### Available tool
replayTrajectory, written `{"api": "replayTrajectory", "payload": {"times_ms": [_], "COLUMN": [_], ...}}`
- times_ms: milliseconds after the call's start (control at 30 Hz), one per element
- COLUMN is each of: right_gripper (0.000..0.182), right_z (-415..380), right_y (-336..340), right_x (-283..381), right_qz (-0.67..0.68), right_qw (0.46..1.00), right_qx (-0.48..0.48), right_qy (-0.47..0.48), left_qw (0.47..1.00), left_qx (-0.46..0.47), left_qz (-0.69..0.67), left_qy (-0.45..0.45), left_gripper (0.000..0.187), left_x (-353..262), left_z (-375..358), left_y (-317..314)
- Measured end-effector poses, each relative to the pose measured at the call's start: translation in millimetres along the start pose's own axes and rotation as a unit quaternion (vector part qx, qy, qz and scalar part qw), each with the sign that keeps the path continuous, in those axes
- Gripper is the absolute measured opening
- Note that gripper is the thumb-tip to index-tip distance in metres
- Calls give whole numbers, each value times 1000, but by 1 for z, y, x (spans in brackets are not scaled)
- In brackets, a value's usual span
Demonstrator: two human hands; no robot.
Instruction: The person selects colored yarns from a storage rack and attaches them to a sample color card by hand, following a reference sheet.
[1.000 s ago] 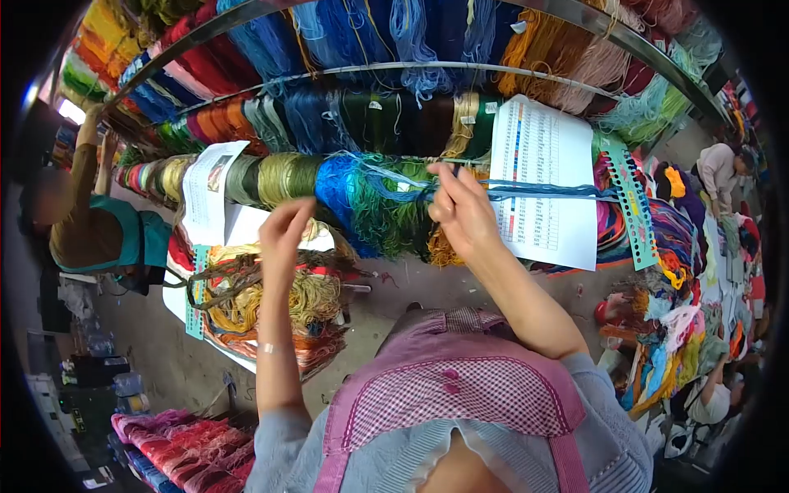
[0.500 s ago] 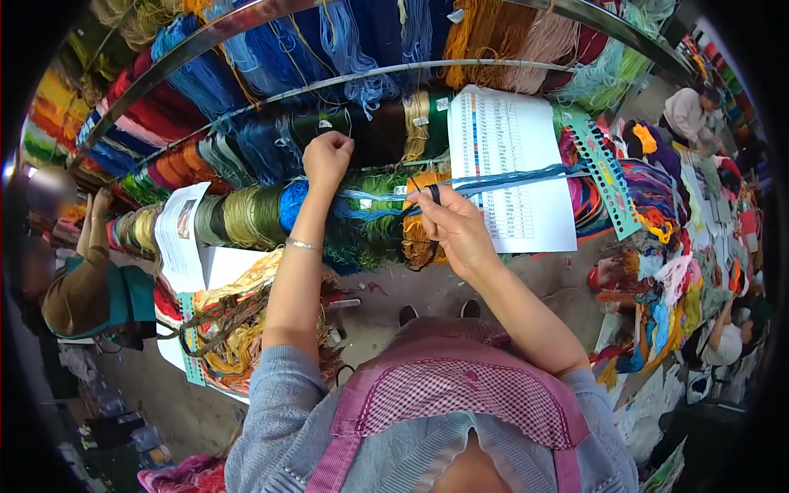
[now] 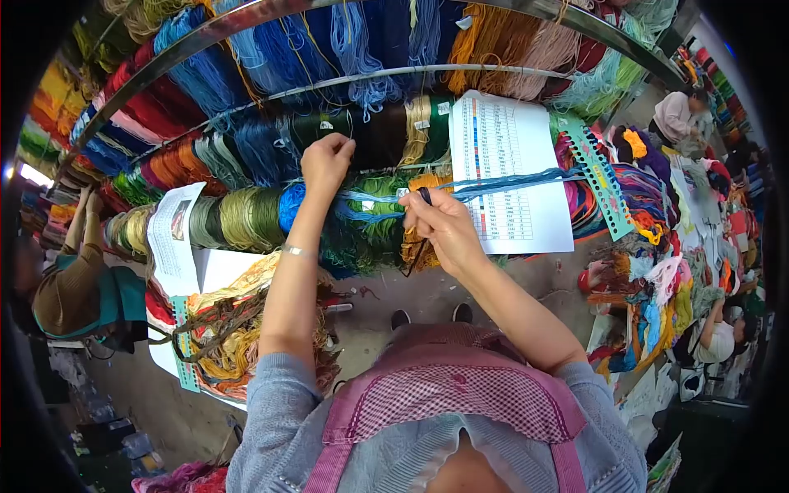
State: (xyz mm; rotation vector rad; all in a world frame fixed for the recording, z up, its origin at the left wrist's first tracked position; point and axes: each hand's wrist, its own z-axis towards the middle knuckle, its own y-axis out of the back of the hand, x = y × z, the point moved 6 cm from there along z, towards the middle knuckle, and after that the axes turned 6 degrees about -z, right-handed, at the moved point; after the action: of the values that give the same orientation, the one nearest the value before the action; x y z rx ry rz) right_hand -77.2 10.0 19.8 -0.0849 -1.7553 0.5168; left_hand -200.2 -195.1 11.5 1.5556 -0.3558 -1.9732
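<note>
l hand [image 3: 325, 170]: fingers pinched narrow, can't tell if holding; dk skeins [image 3: 374, 135] near tips. r hand [image 3: 448, 228]: fingers pinch blk thread [image 3: 425, 195], blue strands [image 3: 514, 181] beside.

from the wearer's head, i look forward and steeply down, close above the apron [image 3: 452, 403], with the hanging yarn [image 3: 353, 49] farther ahead.

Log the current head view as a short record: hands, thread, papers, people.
left_hand: left hand raised, fingertips bunched, contents unclear
right_hand: right hand at blue thread bundle, exact grip unclear
bundle_path: across printed chart, toward punched green card
behind: colored hanks hanging in rows
people: co-worker at far left, others at right
</note>
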Motion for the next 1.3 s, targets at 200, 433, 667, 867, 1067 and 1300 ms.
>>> {"api": "replayTrajectory", "payload": {"times_ms": [200,433,667,867,1067,1300], "right_gripper": [20,14,17,11,19,15], "right_z": [2,-96,-370,-470,-299,-121], "right_y": [-3,16,369,436,394,317], "right_x": [-11,51,103,214,245,182], "right_qz": [55,142,-326,-388,-537,-423], "right_qw": [998,984,808,606,675,878], "right_qx": [-20,92,-466,-674,-483,-173], "right_qy": [-21,-60,-153,168,150,140], "left_qw": [950,905,920,892,825,718], "left_qx": [233,360,207,251,397,378], "left_qz": [-114,-224,-311,-363,-391,-509], "left_qy": [-172,-9,116,98,96,289], "left_gripper": [7,9,16,17,27,37], "left_x": [-135,-112,-89,-175,-266,-266], "left_z": [-149,-191,-151,-136,-145,-130], "left_y": [43,10,23,-56,-189,-289]}}
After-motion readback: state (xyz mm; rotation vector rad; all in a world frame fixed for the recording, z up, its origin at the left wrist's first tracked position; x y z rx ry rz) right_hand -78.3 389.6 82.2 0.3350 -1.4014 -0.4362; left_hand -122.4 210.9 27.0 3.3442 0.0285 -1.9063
